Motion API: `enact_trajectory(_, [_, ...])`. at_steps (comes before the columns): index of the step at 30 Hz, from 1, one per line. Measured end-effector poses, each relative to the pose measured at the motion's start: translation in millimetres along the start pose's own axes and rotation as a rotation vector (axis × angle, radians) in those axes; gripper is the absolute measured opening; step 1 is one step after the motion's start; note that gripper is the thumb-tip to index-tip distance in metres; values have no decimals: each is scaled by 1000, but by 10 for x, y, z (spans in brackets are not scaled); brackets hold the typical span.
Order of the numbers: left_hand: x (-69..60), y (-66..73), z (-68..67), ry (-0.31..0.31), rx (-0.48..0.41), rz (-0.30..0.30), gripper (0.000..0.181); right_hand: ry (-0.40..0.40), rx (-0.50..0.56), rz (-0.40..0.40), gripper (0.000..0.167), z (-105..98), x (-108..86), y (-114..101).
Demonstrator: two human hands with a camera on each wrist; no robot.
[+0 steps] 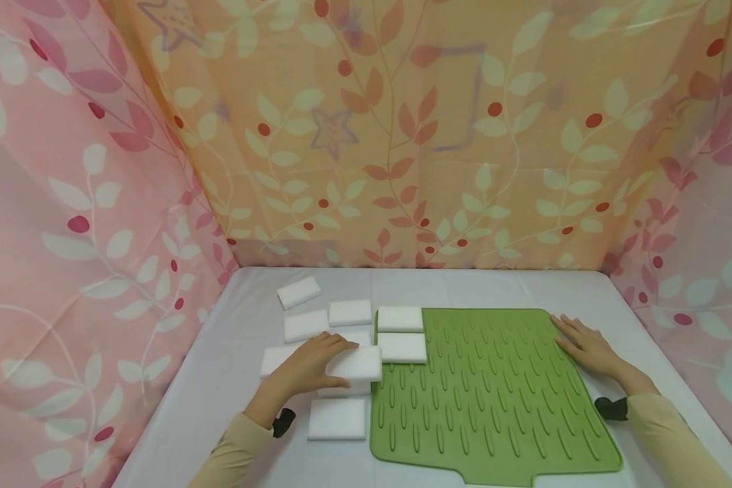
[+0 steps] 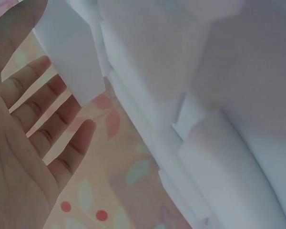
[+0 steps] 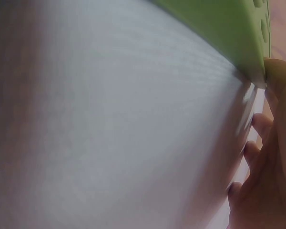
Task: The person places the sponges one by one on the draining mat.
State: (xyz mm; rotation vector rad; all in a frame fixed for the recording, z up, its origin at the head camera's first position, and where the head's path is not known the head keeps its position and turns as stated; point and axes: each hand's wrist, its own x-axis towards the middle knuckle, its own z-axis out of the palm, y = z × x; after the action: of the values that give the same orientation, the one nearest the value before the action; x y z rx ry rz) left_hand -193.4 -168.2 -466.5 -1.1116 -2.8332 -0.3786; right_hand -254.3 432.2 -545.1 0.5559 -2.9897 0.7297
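Between its thumb and fingers my left hand (image 1: 311,364) holds a white sponge block (image 1: 362,364), raised a little at the left edge of a green ridged mat (image 1: 488,386). In the left wrist view, the fingers of the left hand (image 2: 26,119) stretch along the held block (image 2: 71,52). Two more white sponges, a far one (image 1: 400,318) and a nearer one (image 1: 402,348), lie in line on the mat's far left corner. My right hand (image 1: 592,349) rests at the mat's right edge, thumb touching the rim in the right wrist view.
Several white sponges lie loose left of the mat, among them a near one (image 1: 337,419) and a far tilted one (image 1: 299,293). A white-covered table (image 1: 183,420) carries everything. Patterned curtains (image 1: 402,135) close off the back and both sides.
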Motion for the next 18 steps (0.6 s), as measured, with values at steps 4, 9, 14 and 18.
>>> enact_trajectory(4, [74,42,41,-24,-1,1,67,-1,6,2,56,-5,-7,-6])
enact_trajectory(9, [148,97,77,-35,-33,12,68,2,8,0,55,-5,-9,-16])
enact_trajectory(14, [205,170,128,-62,-82,-4,69,0,10,2,55,-6,-9,-18])
enact_trajectory(18, [249,222,185,-65,-100,-6,68,8,11,-5,55,-4,-9,-15])
